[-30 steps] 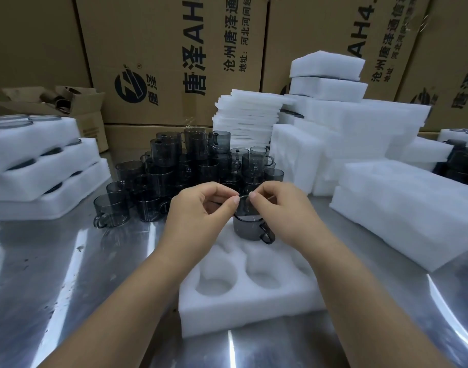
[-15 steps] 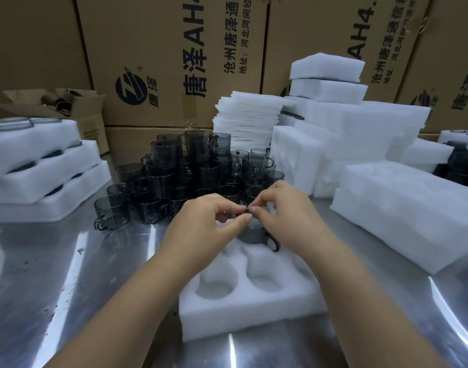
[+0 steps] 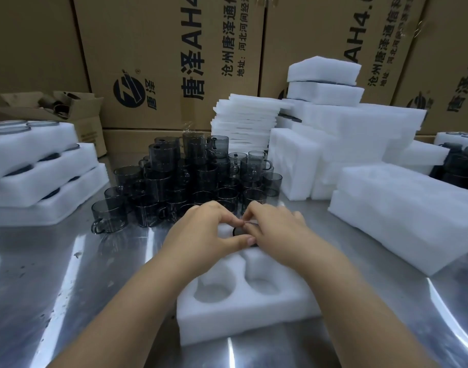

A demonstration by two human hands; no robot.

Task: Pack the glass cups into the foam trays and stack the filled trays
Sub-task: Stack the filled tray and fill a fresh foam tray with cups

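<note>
Left hand [image 3: 201, 232] and right hand [image 3: 276, 229] meet palms-down; fingers [image 3: 228, 241] pinch glass cup [image 3: 238, 231] in foam tray [image 3: 243, 317].

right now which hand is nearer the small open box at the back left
Left. Both hands hold one cup; the box lies back and left of them, the left hand on that side, the right hand farther right.

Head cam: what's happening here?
A person's left hand and right hand both pinch one dark glass cup, seating it in a far pocket of the foam tray; its two near pockets are empty. Loose cups stand piled behind; filled trays are stacked at left.
</note>
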